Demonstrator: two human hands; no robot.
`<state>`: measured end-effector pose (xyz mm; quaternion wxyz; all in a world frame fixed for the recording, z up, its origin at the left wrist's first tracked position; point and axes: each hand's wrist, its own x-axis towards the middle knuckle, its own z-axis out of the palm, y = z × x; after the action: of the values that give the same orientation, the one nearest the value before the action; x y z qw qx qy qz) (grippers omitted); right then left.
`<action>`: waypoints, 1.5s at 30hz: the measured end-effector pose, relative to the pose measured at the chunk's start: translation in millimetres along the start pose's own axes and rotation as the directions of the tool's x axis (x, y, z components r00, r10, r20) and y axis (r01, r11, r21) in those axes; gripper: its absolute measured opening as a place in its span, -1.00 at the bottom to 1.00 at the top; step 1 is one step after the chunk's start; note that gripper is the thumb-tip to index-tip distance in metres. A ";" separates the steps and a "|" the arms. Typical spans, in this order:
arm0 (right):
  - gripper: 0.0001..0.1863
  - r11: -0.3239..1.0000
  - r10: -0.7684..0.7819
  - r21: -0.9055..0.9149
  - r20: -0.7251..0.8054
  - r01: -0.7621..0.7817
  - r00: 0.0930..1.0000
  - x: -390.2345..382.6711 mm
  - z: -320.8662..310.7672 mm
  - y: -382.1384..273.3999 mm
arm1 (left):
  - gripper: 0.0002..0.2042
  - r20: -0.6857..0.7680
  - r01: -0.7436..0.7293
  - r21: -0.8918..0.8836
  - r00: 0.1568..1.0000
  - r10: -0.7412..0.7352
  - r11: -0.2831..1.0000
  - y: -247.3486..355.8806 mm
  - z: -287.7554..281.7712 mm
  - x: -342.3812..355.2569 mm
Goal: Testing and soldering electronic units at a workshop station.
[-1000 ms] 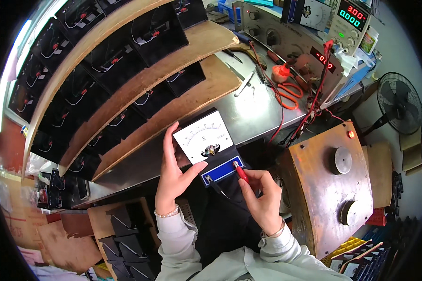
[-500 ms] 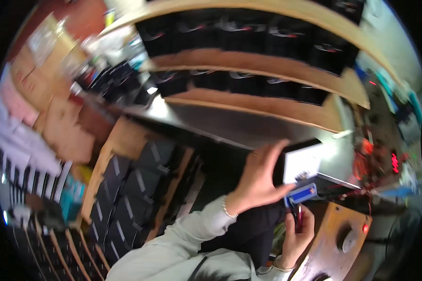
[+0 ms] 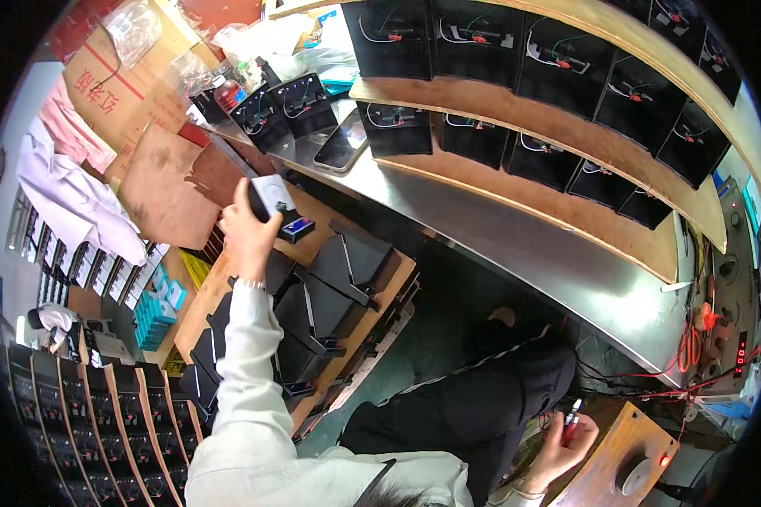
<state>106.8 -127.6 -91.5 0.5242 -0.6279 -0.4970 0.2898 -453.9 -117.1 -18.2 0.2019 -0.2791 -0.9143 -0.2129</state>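
My left hand (image 3: 247,230) is closed round a black box-like unit (image 3: 272,196) with a white face and a small blue panel at its lower end. It holds the unit above the far end of a wooden tray (image 3: 397,277). Several black wedge-shaped units (image 3: 342,262) sit close together in that tray. My right hand (image 3: 565,449), low on the right, pinches a slim red pen-like tool (image 3: 572,416) with a whitish tip; its exact kind cannot be made out. That hand is beside a wooden box (image 3: 626,448) with a round knob and a red light.
A metal bench (image 3: 482,232) runs across, bearing a phone (image 3: 341,142) and wooden shelves (image 3: 516,110) with several black wired boxes (image 3: 566,51). Cartons (image 3: 123,93) and hanging cloth (image 3: 76,190) are at the left. Red cables (image 3: 689,351) hang at the right.
My left hand has carried the black unit from near my right hand far across to the left, over the tray. My right hand keeps the tool at the lower right. The view has shifted.
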 end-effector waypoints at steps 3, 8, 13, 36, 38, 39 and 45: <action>-0.84 0.991 -0.092 -0.101 -0.039 0.088 0.995 13.5 -13.2 1.1 | -0.13 0.355 -0.131 -0.051 0.924 0.141 0.990 -7.4 33.9 13.1; -0.88 0.988 -0.010 -0.155 -0.121 -0.009 0.993 15.3 -43.3 9.5 | -0.07 0.557 -0.404 -0.069 0.743 0.371 0.912 -23.9 57.2 24.4; -0.85 0.976 -0.035 -0.216 -0.042 0.025 0.999 12.4 -45.2 -14.5 | -0.35 0.695 -0.633 -0.047 0.535 0.481 0.773 -20.9 -1.0 17.9; -0.81 0.965 0.092 -0.217 -0.242 -0.146 0.966 -21.2 -92.4 10.1 | 0.50 0.070 -0.131 -0.570 0.976 0.207 0.811 462.9 -95.1 214.6; -0.81 0.958 0.097 -0.240 -0.247 -0.157 0.964 -17.0 -92.0 9.4 | 0.35 0.012 -0.169 -0.619 0.974 0.225 0.767 457.1 -94.6 218.7; -0.80 0.948 0.099 -0.267 -0.266 -0.172 0.959 -15.2 -93.3 6.7 | 0.32 0.002 -0.197 -0.646 0.966 0.260 0.737 457.4 -100.1 208.9; -0.80 0.964 -0.005 -0.258 -0.251 -0.062 0.968 3.6 -78.6 14.1 | 0.30 -0.116 -0.328 -0.667 0.933 0.341 0.669 397.5 -124.0 188.3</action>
<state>182.1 -152.8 -82.1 0.4903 -0.7305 -0.4520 0.1472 -329.4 200.1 286.4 0.1134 -0.4977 -0.7088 -0.4869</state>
